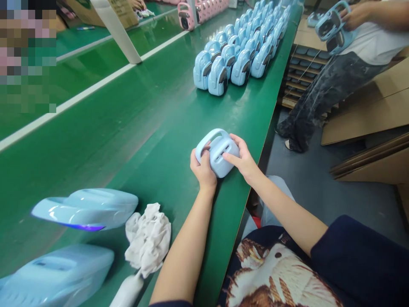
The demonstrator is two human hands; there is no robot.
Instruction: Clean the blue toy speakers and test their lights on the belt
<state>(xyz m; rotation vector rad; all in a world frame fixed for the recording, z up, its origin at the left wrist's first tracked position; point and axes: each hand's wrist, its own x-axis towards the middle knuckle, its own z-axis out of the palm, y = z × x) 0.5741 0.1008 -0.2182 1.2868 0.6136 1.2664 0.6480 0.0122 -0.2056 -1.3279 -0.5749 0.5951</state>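
Just above the green work surface I hold a light blue handled device [224,160], rounded, with a carrying loop and a recessed strip of ports or switches facing me. My left hand [204,168] grips its left side, thumb through the handle opening. On the right side, my right hand [242,160] curls around the edge, with one digit pressed at the recessed strip. The device's far side is hidden. Left of my left forearm lies a crumpled white cloth [149,241]. Two more light blue devices, one glossy [89,207] and one partly cut off [64,277], are beside it.
Rows of light blue devices [219,76] stand farther along the green bench [179,123]. Pink ones [187,17] stand behind. A white post [116,32] rises at the left. On the right, a co-worker's hand [354,16] holds blue devices near cardboard sheets [367,102].
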